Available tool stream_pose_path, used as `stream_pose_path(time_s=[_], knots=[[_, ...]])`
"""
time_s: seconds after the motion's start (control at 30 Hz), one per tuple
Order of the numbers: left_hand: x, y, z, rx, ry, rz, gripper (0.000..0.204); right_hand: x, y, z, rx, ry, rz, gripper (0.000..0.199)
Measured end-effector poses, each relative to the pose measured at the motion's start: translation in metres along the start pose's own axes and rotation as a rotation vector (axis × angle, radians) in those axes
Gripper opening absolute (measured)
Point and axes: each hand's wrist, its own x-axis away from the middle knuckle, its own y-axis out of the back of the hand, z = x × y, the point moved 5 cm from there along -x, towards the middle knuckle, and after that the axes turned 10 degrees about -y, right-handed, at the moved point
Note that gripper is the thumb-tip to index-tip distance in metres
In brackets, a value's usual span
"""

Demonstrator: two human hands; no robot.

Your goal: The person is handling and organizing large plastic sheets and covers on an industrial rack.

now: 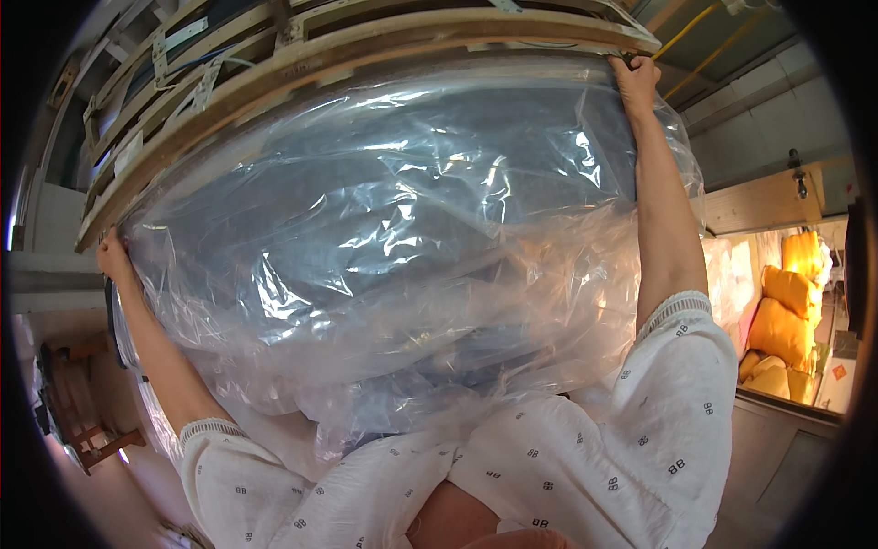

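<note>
Both the left hand and right hand have fingers curled gripping the edges of a big clear-plastic-wrapped blue cushion, which spans between them under a wooden slatted frame.

The dark blue-grey bulky item is veiled by the crinkled clear plastic wrap, so its kind cannot be told; the left hand's fingers are hidden behind the wrap; the stacked yellow sacks are cut off by the rim.

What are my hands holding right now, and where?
Both hold the clear plastic cover over a dark cushion: left hand at its left edge, right hand at its top right corner.
</note>
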Motion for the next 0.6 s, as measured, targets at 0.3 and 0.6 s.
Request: stream_pose_path(time_s=[0.3, 0.6], knots=[[-0.034, 0.031, 0.080, 0.526, 0.172, -0.130, 0.026, -0.019, -0.013, -0.020, -0.119, -0.010, 0.078, 0.045], [-0.013, 0.048, 0.043, 0.178, -0.008, 0.031, 0.031, -0.024, -0.025, -0.026, -0.647, -0.476, 0.288, 0.029]])
